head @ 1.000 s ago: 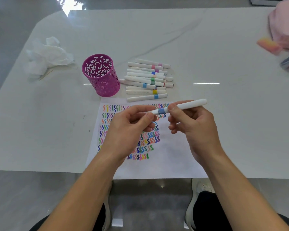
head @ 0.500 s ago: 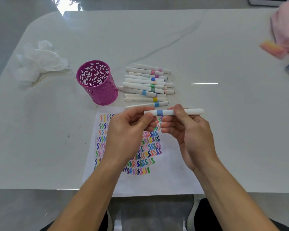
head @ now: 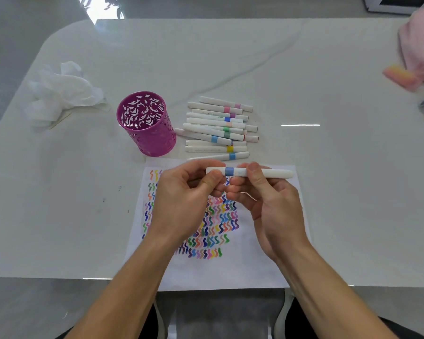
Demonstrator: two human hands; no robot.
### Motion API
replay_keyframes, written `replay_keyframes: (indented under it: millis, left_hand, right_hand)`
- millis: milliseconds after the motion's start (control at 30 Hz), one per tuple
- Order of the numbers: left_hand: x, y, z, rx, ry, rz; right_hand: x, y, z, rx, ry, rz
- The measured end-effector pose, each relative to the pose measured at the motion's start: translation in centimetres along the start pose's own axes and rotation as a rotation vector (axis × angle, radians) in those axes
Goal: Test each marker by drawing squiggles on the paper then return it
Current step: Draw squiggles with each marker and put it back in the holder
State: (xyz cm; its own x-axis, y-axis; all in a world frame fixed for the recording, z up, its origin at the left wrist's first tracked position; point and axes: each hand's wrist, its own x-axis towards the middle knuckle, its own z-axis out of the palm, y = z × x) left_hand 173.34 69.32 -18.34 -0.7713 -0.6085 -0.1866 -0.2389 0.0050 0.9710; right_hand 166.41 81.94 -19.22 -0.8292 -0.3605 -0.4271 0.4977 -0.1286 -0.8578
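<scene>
One white marker [head: 269, 172] with a blue band is held level above one squiggle-covered paper [head: 255, 265]. Left hand [head: 181, 204] fingers [head: 213, 179] pinch its left end; the right hand [head: 277, 211] pinches its barrel. Roughly a dozen markers [head: 216, 126] lie beside one purple cup [head: 149, 133] on the table [head: 83, 216].

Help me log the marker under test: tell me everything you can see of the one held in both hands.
The marker is a slim white stick, plastic-looking, with a blue band nearer its left end. No tip shows; both ends look blunt. It lies about level, left to right, held over the far edge of the paper. The left hand pinches its left end between thumb and fingers. The right hand pinches the barrel just right of the band, leaving the right end free.
</scene>
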Motion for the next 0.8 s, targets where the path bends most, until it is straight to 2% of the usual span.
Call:
replay_keyframes:
  millis: [200,400,567,667,800]
  left_hand:
    - [0.7,1.3,-1.1,0.000,0.028,0.091]
    - [1.5,2.3,-3.0,-0.119,0.273,0.181]
    - [1.7,2.8,-4.4,-0.021,0.544,0.411]
    - [1.6,2.7,-5.2,0.061,0.609,0.522]
    - [1.7,2.9,-5.7,0.088,0.650,0.561]
  right_hand:
    - [0.5,-1.4,0.2,-0.041,-0.084,0.018]
    - [1.3,-1.2,-0.4,-0.101,0.005,0.026]
    - [1.4,-0.6,-0.4,-0.191,0.029,0.001]
    - [1.3,-0.3,-0.3,-0.233,0.025,-0.014]
    - [1.1,-0.1,-0.4,-0.290,0.029,-0.029]
